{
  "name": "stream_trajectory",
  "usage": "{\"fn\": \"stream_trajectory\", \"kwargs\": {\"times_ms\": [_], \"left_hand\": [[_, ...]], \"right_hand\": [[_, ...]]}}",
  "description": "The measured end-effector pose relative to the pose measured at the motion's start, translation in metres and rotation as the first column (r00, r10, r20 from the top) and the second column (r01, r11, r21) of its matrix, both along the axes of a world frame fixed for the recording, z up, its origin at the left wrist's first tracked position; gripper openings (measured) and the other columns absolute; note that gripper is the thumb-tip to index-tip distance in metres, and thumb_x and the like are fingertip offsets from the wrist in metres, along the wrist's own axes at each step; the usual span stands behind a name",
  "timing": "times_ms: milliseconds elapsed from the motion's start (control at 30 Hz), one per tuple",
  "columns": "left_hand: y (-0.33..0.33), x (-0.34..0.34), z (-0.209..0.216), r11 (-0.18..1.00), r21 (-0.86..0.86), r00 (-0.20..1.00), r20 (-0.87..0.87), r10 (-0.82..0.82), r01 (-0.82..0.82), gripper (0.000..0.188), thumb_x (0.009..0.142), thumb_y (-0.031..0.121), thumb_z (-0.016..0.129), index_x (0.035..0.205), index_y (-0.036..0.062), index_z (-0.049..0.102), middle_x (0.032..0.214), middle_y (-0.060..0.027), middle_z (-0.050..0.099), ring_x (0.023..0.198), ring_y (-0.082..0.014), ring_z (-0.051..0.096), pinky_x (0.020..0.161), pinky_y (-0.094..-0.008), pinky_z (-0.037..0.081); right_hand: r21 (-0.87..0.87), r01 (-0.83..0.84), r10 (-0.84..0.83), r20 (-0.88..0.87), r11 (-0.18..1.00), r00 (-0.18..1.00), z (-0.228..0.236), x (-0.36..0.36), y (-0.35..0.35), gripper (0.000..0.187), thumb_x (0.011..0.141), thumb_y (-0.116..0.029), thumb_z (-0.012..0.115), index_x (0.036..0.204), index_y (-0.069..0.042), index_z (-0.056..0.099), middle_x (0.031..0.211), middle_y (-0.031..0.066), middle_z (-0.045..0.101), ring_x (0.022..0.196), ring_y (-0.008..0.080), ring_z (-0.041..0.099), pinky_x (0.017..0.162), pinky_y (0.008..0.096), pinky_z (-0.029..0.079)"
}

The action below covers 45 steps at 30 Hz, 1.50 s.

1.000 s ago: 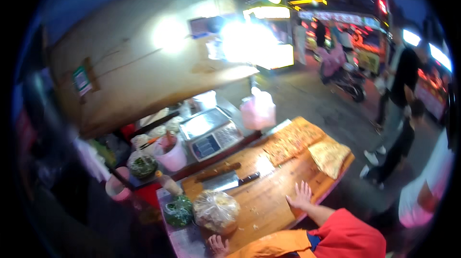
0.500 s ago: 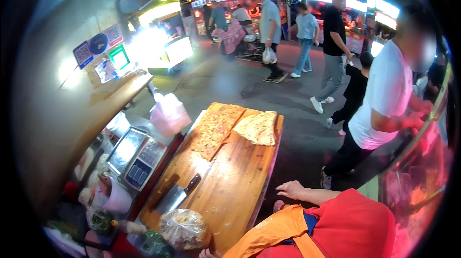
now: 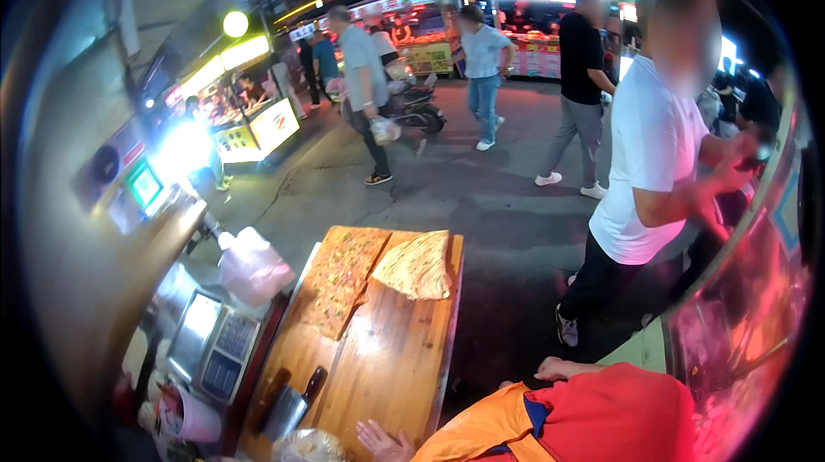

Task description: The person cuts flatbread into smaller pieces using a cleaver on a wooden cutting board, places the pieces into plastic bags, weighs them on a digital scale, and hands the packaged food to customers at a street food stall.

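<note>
My left hand (image 3: 384, 441) lies with fingers spread at the near end of a wooden board (image 3: 378, 367), holding nothing. Beside it is a clear plastic bag (image 3: 311, 446) with pale food inside, cut off by the lower rim. A cleaver (image 3: 290, 406) with a black handle rests on the board's left side. At the far end lie a flat, topped flatbread (image 3: 339, 277) and a folded golden flatbread (image 3: 416, 264). My right hand (image 3: 554, 369) hangs beyond the board's right edge, apart from it. Its fingers look curled, with nothing visible in them.
Left of the board stand a scale (image 3: 213, 346), a white plastic bag (image 3: 253, 266) and a white tub (image 3: 198, 415). A person in a white shirt (image 3: 644, 170) stands close at the right, by a curved clear screen (image 3: 730, 307). Several people walk past lit stalls.
The view has turned right, so the board appears lower and further left. My left hand has come onto the board and spread out. The right hand's fingers have curled in.
</note>
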<state>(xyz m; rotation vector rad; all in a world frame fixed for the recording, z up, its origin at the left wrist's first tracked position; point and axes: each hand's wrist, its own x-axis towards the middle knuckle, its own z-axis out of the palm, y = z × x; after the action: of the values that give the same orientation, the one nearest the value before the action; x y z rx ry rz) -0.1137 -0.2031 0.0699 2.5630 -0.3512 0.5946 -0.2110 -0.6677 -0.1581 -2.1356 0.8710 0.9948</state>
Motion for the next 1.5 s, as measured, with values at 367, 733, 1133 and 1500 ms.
{"fn": "stream_trajectory", "kwargs": {"times_ms": [367, 733, 1133, 1500], "left_hand": [[-0.098, 0.057, 0.019, 0.858, 0.320, 0.743, -0.433, 0.510, -0.402, 0.079, 0.089, 0.061, 0.051, 0.153, 0.0173, 0.036, 0.156, -0.0199, 0.034, 0.144, -0.0400, 0.029, 0.117, -0.0625, 0.017], [-0.113, 0.095, 0.006, 0.904, 0.131, 0.838, -0.341, 0.426, -0.407, 0.062, 0.096, 0.044, 0.050, 0.151, 0.0155, 0.040, 0.155, -0.0199, 0.035, 0.143, -0.0416, 0.028, 0.119, -0.0577, 0.017], [-0.037, 0.116, -0.090, 0.891, 0.215, 0.863, -0.240, 0.445, -0.400, 0.069, 0.085, 0.028, 0.064, 0.149, 0.0111, 0.042, 0.159, -0.0240, 0.023, 0.149, -0.0386, 0.019, 0.122, -0.0507, 0.014], [-0.036, 0.115, -0.074, 0.868, 0.248, 0.839, -0.245, 0.485, -0.430, 0.069, 0.085, 0.026, 0.064, 0.149, 0.0118, 0.041, 0.158, -0.0246, 0.024, 0.148, -0.0393, 0.020, 0.121, -0.0514, 0.016]], "right_hand": [[-0.036, -0.134, 0.139, 0.307, 0.990, 0.941, 0.035, 0.098, -0.075, 0.040, 0.090, -0.047, 0.060, 0.112, -0.015, 0.072, 0.107, 0.0111, 0.072, 0.102, 0.0287, 0.068, 0.088, 0.0397, 0.053], [-0.159, -0.065, 0.083, 0.108, 0.985, 0.991, -0.028, 0.041, -0.229, 0.034, 0.088, -0.045, 0.065, 0.088, -0.013, 0.076, 0.087, 0.0075, 0.073, 0.082, 0.0232, 0.069, 0.076, 0.0368, 0.054], [0.308, 0.205, -0.280, 0.221, 0.929, 0.934, -0.113, 0.083, -0.239, 0.026, 0.083, -0.030, 0.077, 0.095, -0.007, 0.077, 0.088, 0.0070, 0.075, 0.080, 0.0139, 0.070, 0.074, 0.0292, 0.054], [0.052, 0.106, -0.114, 0.186, 0.993, 0.976, -0.018, 0.116, -0.219, 0.021, 0.083, -0.026, 0.074, 0.093, -0.008, 0.077, 0.085, 0.0069, 0.074, 0.079, 0.0139, 0.070, 0.073, 0.0290, 0.054]]}}
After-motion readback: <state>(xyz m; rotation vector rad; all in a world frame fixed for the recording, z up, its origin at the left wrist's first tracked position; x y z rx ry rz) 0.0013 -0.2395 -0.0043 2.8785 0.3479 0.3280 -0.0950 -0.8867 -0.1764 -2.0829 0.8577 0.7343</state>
